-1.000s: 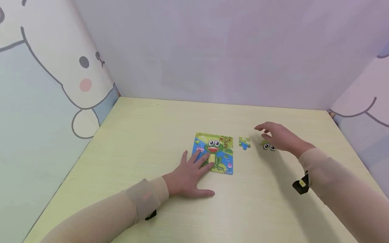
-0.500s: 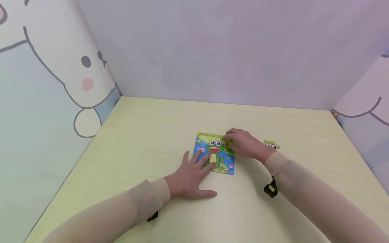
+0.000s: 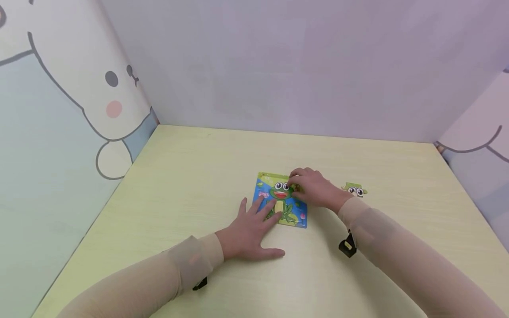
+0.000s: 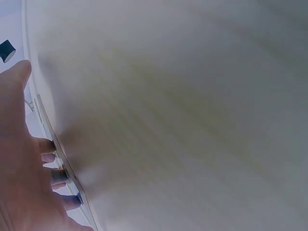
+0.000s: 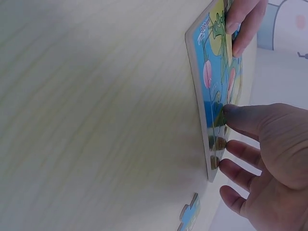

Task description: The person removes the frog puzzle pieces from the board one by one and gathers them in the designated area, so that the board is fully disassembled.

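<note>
A frog jigsaw puzzle [image 3: 279,207] in a flat board lies mid-table, showing a green frog on blue. My left hand [image 3: 254,234] spreads its fingers over the lower left of the puzzle, thumb out on the table. In the left wrist view, that hand's fingers lie along the puzzle's edge. My right hand [image 3: 312,187] covers the upper right corner of the puzzle. Its thumb [image 5: 240,118] and curled fingers touch the picture there in the right wrist view; I cannot tell if they pinch a piece.
A loose puzzle piece with two printed eyes [image 3: 355,190] lies on the pale table [image 3: 191,176] to the right. Another loose piece [image 5: 190,214] lies beside the board in the right wrist view. Walls with cartoon prints [image 3: 111,88] enclose the table.
My right hand has come left from over the eyes piece to the puzzle's upper right corner, shifting slightly further left since half a second ago. The left hand stays in place.
</note>
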### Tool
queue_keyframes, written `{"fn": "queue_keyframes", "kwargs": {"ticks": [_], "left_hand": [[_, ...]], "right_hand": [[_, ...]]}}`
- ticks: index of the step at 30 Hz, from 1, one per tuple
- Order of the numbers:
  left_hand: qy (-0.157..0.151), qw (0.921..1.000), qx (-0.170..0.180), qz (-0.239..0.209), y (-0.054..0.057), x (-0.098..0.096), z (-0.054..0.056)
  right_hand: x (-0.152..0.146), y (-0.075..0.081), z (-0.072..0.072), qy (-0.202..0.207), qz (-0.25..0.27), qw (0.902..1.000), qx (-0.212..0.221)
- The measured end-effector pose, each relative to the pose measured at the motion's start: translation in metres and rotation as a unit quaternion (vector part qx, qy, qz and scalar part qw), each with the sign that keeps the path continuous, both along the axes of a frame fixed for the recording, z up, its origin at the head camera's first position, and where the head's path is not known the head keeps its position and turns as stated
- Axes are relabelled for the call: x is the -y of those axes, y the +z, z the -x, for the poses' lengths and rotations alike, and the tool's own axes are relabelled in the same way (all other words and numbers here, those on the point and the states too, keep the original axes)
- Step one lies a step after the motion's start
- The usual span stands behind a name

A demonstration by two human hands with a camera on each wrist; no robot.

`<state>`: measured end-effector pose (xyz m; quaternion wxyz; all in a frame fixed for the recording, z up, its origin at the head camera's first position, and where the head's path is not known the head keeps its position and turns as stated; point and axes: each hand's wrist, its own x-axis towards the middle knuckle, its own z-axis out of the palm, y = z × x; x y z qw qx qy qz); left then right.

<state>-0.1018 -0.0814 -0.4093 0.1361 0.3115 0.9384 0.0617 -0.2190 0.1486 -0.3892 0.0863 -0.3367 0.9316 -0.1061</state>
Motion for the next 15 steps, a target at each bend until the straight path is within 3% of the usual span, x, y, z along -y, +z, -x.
{"fn": "queue_keyframes", "kwargs": {"ticks": [15], "left_hand": [[-0.002, 1.0, 0.003, -0.007, 0.0012, 0.0004, -0.0008]], "right_hand": [[0.0004, -0.0021, 0.0039, -0.007, 0.014, 0.9994, 0.031]]}}
